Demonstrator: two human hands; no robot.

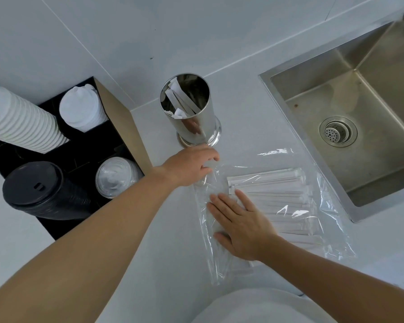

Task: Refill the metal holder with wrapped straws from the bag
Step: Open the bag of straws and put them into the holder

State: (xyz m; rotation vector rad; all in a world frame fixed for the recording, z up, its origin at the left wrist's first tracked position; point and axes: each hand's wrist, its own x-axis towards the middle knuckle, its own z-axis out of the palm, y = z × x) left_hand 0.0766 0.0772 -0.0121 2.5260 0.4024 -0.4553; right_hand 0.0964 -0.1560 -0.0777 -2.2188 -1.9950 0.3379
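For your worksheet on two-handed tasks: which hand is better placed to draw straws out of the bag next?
The left hand: its fingers already pinch the bag at its open end, nearest the metal holder. The right hand lies flat, pinning the bag.

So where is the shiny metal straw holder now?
The shiny metal straw holder stands mid-counter, between the black cup organiser and the steel sink, behind the left hand.

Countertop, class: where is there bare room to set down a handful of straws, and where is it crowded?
Free: the white counter between the shiny metal holder and the steel sink, and the strip in front of the black cup-and-lid organiser, partly under the left forearm. Crowded: below the holder, where the left hand and right hand rest on the clear plastic bag of wrapped straws.
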